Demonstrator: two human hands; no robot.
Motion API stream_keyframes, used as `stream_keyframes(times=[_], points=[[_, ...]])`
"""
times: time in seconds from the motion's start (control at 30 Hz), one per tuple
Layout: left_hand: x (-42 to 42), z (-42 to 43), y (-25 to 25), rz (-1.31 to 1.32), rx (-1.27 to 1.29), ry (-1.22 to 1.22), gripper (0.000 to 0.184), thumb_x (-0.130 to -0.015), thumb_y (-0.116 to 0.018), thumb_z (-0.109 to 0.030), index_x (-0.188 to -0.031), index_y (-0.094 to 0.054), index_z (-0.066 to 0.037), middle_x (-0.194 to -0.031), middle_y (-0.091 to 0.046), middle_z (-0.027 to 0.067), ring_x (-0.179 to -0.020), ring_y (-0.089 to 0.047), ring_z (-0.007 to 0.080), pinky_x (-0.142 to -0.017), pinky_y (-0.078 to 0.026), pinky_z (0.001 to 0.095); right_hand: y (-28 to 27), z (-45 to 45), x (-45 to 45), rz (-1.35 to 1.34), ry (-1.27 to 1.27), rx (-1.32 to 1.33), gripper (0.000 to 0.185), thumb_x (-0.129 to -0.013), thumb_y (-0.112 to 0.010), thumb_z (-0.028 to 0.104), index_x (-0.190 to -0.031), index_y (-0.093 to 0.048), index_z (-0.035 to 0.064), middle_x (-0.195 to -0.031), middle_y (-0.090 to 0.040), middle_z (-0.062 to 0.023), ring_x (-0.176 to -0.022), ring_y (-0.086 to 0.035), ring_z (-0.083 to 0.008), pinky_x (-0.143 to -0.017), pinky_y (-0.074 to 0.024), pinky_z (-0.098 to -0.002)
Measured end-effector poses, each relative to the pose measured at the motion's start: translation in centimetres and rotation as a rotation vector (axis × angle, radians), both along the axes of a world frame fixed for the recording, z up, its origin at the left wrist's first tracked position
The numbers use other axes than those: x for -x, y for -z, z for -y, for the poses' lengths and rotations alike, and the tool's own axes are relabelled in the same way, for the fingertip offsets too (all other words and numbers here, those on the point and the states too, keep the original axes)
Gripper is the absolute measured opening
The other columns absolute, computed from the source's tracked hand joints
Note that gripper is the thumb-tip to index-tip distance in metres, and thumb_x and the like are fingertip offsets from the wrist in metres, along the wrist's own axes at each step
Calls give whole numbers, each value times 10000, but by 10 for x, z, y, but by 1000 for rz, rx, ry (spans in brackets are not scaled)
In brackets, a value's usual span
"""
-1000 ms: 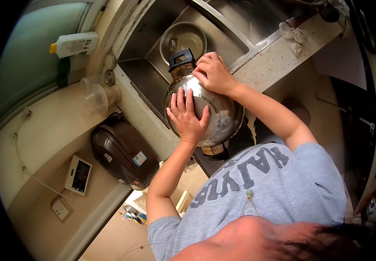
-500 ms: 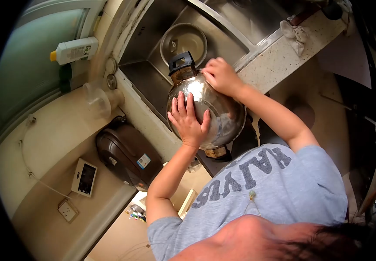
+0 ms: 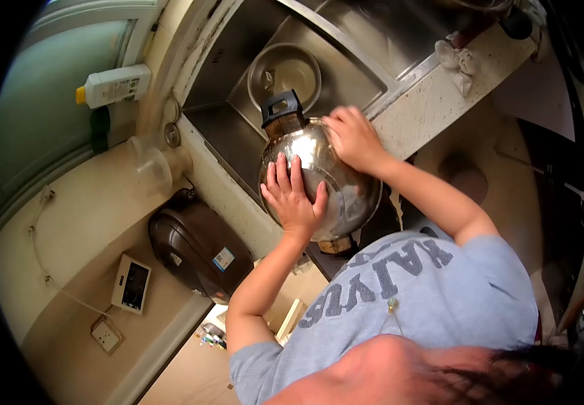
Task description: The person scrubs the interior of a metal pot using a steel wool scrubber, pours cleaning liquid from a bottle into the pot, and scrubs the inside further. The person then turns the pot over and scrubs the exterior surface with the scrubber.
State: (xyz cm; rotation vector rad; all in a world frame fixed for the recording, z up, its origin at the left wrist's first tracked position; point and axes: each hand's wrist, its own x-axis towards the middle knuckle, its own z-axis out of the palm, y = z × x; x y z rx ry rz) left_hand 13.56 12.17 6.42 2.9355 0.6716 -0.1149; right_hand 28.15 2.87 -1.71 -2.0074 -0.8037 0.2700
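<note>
A shiny metal pot (image 3: 349, 196) with browned stains rests tilted at the sink's near edge, its rounded side facing me. It has a black handle (image 3: 282, 106) at the far end and another low by my shirt, partly hidden. My left hand (image 3: 295, 206) lies on the pot's surface with fingers spread. Against the pot's right edge near the far handle, my right hand (image 3: 356, 140) is closed with curled fingers. What those fingers hold, if anything, is hidden.
In the sink (image 3: 228, 128) lies a round metal basin (image 3: 285, 74). A white bottle with a yellow cap (image 3: 116, 86) stands by the window. Clear plastic cups (image 3: 153, 169) and a dark brown appliance (image 3: 197, 243) are at left. A white cloth (image 3: 457, 64) lies on the counter.
My right hand has shifted slightly along the pot's edge toward me, away from the far handle. A thin thing seen at its fingertips before is now hidden. The left hand stays on the pot.
</note>
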Motion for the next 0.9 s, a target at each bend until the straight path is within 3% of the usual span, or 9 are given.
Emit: stream_keyframes(times=[0.03,0.13,0.2,0.3,0.4,0.5,0.53,0.67,0.9], points=[[3,2,-2,-9,3,-6,656,-787,-546,-399,-1349,-374,-108,-1435,-288,142,-1315,-227,367,-1037,-134,552,5,-17,-11,22,-136,91,215,-800,-553,115,-967,-636,8,-927,-556,-93,-919,-504,-276,-811,-434,-365],[0,-1,1,25,11,5,654,-786,-547,-400,-1346,-377,-110,-1434,-290,138,-1316,-226,362,-1029,-141,565,5,-31,-12,-258,-168,222,231,-802,-546,105,-995,-630,9,-957,-549,-98,-927,-497,-282,-819,-431,-367],[5,0,-1,13,3,8,654,-785,-550,-400,-1345,-379,-108,-1433,-293,139,-1315,-229,359,-1033,-140,558,-8,9,3,-15,-10,14,246,-814,-532,101,-1022,-623,8,-982,-540,-106,-934,-487,-290,-830,-425,-369],[-2,-1,2,20,-6,0,647,-788,-556,-392,-1341,-384,-103,-1428,-300,139,-1313,-235,350,-1040,-140,541,-4,18,12,-5,39,43,238,-829,-514,100,-1015,-621,-2,-983,-537,-109,-935,-482,-294,-836,-417,-370],[-1,1,-2,32,-1,5,628,-802,-547,-380,-1343,-383,-108,-1427,-304,133,-1312,-238,348,-1041,-132,537,4,-31,-16,-60,-155,205,213,-832,-508,121,-967,-635,17,-914,-560,-98,-926,-493,-285,-833,-422,-359],[-1,1,-2,42,1,11,628,-803,-547,-384,-1344,-383,-111,-1427,-302,133,-1312,-238,350,-1043,-125,535,0,-23,-12,-147,-82,178,222,-839,-496,139,-964,-647,34,-927,-572,-94,-930,-497,-285,-836,-424,-359],[-1,0,-1,33,0,9,627,-805,-543,-394,-1344,-385,-115,-1430,-299,130,-1316,-233,351,-1040,-130,546,7,-3,-4,-1,-18,66,220,-830,-509,101,-1004,-625,31,-937,-570,-102,-927,-495,-291,-826,-426,-372],[1,0,1,54,-7,-4,633,-807,-536,-418,-1349,-383,-131,-1436,-298,109,-1326,-227,340,-1030,-146,579,-9,61,30,46,64,-61,222,-799,-557,53,-1016,-588,26,-943,-567,-114,-907,-494,-302,-811,-424,-381],[3,-2,4,71,7,-2,645,-799,-538,-449,-1339,-400,-125,-1427,-300,119,-1316,-235,344,-1018,-142,607,-3,81,40,0,137,-128,76,-728,-622,10,-791,-578,10,-858,-579,-117,-851,-523,-309,-763,-440,-379]])
